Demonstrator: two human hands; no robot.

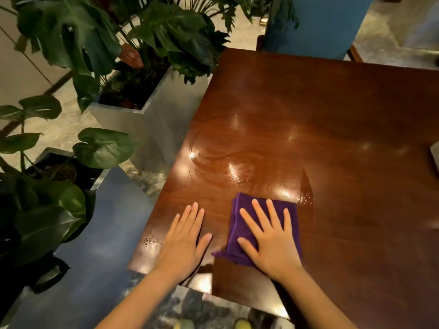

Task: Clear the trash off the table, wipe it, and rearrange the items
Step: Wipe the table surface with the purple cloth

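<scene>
A folded purple cloth (240, 224) lies on the glossy dark wooden table (320, 119) near its front edge. My right hand (268, 241) presses flat on the cloth with the fingers spread. My left hand (184, 241) rests flat on the bare wood to the left of the cloth, close to the table's front left corner, holding nothing. Wet streaks shine on the wood just beyond the cloth.
A pale object (435, 157) pokes in at the table's right edge. Metal planters (133, 119) with large-leaved plants (71, 36) stand left of the table. A blue upholstered chair (313, 22) stands at the far side. A blue seat (99, 245) is at the lower left.
</scene>
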